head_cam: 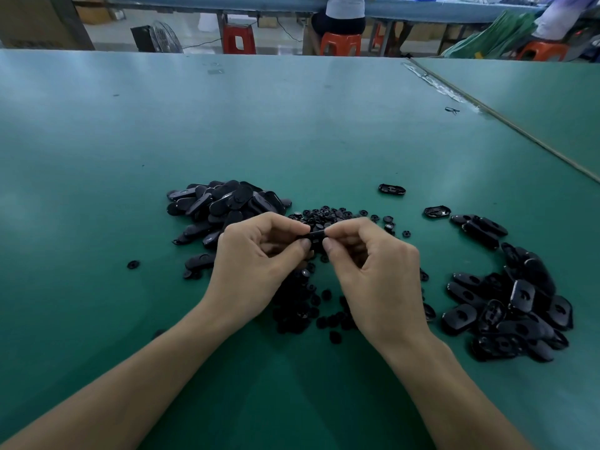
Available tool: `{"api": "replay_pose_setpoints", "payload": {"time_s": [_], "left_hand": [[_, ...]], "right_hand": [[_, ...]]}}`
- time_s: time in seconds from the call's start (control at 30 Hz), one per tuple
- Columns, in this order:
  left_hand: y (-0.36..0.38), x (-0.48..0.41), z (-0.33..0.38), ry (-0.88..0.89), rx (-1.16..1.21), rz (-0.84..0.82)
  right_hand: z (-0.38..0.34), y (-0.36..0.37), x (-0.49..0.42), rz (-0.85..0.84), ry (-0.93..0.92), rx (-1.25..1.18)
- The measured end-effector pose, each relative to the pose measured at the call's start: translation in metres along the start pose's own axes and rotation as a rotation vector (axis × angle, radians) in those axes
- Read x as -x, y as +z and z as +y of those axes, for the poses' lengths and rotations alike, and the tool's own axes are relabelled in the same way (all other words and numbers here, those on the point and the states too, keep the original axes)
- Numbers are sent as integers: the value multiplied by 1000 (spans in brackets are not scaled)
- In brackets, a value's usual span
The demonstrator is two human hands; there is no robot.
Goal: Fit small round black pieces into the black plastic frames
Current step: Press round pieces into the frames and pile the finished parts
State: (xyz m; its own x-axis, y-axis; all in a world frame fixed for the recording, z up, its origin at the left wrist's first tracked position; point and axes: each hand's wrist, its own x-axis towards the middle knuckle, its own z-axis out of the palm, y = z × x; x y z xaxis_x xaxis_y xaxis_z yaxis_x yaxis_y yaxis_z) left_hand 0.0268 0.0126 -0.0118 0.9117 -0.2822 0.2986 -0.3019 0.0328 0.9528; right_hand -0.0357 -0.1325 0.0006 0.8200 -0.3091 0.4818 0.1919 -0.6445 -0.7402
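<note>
Left hand point(259, 254) and right hand point(370, 258) pinch one black frame point(314, 236) (round piece seemingly hidden) above the table point(292, 125).

The left hand point(256, 258) and right hand point(373, 271) are bare, and the thumbs show short, plain, trimmed nails. The left forearm point(130, 384) and right forearm point(454, 401) are slim, smooth and uncovered to the picture's lower edge. Knuckles and wrist bones stand out lightly under the skin.
</note>
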Motion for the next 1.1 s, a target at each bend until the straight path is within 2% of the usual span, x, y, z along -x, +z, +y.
{"api": "replay_pose_setpoints", "payload": {"time_s": [0.63,0.97,1.1], "left_hand": [[2,1,2,9,-43,-57],[3,3,2,49,-134,-81],[3,3,3,88,-193,-53]], "right_hand": [[1,0,2,-77,70,-76],[-1,-1,-1,-39,149,-150],[-5,0,1,-50,75,-83]]}}
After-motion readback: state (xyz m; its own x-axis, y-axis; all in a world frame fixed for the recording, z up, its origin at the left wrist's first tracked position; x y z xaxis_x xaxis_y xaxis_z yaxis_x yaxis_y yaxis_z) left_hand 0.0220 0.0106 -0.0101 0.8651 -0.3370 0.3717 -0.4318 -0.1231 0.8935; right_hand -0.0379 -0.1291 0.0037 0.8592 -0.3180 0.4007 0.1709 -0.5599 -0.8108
